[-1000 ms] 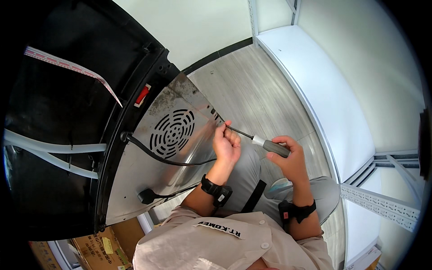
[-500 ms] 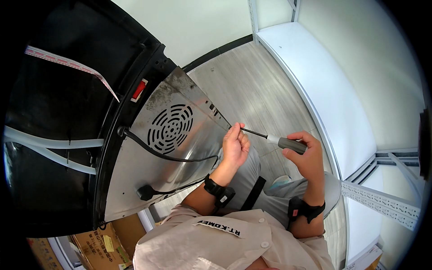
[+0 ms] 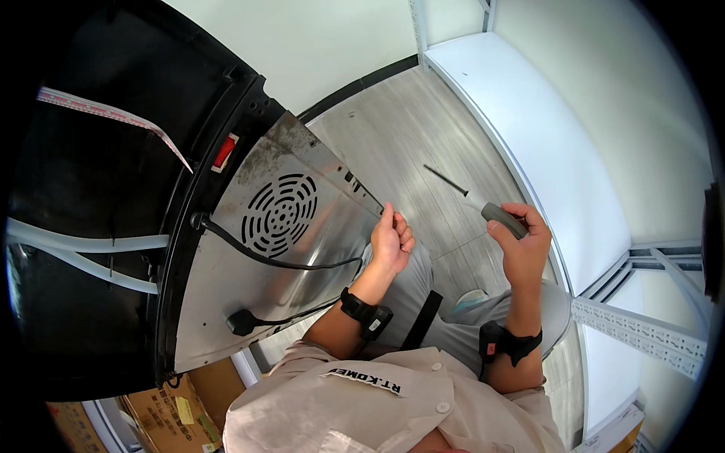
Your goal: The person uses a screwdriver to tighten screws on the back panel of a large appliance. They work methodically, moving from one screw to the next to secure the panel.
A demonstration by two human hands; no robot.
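Note:
My right hand (image 3: 525, 245) is wrapped round the grey handle of a screwdriver (image 3: 504, 219). Its dark shaft points up and to the left, over the floor, and its tip is apart from the metal panel. My left hand (image 3: 391, 240) is closed by the right edge of the silver metal panel (image 3: 302, 302), thumb and fingers pinched there; what they hold, if anything, is too small to make out. The panel has a round slotted vent (image 3: 279, 217) and belongs to a large black appliance (image 3: 98, 181). A black power cable (image 3: 279, 262) runs across it.
A red switch (image 3: 224, 152) sits on the appliance's frame, with white hoses (image 3: 91, 240) and a measuring tape (image 3: 113, 113) on its left. White shelving (image 3: 529, 151) stands at the right beyond the wood-look floor. Cardboard boxes (image 3: 162, 423) lie at the lower left.
My right hand has drawn the screwdriver up and to the right, away from my left hand and the panel edge. My left hand has stayed by the panel edge.

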